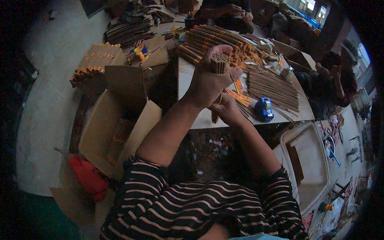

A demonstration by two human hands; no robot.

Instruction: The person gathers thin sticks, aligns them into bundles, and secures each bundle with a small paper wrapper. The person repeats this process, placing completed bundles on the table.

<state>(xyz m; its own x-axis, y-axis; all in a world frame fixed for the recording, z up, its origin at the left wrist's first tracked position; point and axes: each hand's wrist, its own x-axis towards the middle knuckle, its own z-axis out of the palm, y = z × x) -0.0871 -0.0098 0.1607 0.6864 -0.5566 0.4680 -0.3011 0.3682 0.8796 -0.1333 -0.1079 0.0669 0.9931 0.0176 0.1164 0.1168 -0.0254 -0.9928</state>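
My left hand (208, 80) is up over the near edge of the desk (185, 80), fingers (222, 51) curled tight around a bundle of thin brown sticks (219, 63), ends facing me. My right hand (227, 109) sits just under it, pinching the lower end of the same bundle, though I cannot tell exactly how those fingers lie.

How far along? I'd judge somewhere in the middle. Beyond the bundle, a big stack of finished orange-tipped rolls (212, 40) fills the far side of the desk. To the right of the bundle, a broad spread of loose sticks (274, 88) is still unbundled, so plenty is left. Yellow-and-red paper strips (240, 96) lie just beside my right hand, a blue tape dispenser (264, 109) next to them.

Left of the desk, open cardboard boxes (116, 120) stand on the pale floor, more rolls (94, 60) stacked above them. Another person's hands (236, 12) work at the far end. The room is dim and cluttered.
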